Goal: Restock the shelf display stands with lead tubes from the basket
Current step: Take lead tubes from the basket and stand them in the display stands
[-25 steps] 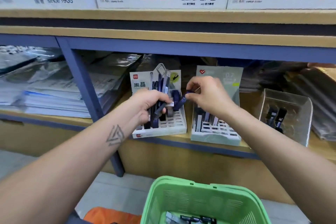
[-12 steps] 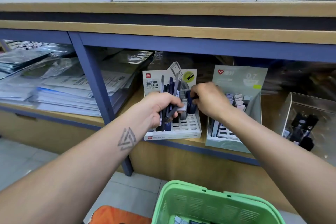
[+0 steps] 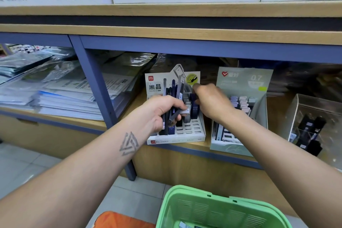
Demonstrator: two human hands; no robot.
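Across twelve o'clock, a wooden shelf with blue framing; at six o'clock, low in view, the green basket, a few lead tubes just showing at its bottom edge. At centre, the white display stand, slotted, partly filled; at three o'clock of it, just beside, a pale green stand; further toward three, a clear box. On the white stand's nine o'clock side, the left hand, fingers curled round a bundle of lead tubes, long axes near upright, tops toward twelve, one lying slantwise across the fist. Just to three o'clock of the bundle, the right hand, fingers bent down over a dark tube in the stand's back rows, seemingly pinching it, though the fingertips stay hidden. Likely next: seating that tube straight down its slot, then drawing another from the bundle at nine o'clock, the right hand nearer the open slots. Against half a second ago: right hand sunk lower into the stand, view drawn closer, left grip unchanged.
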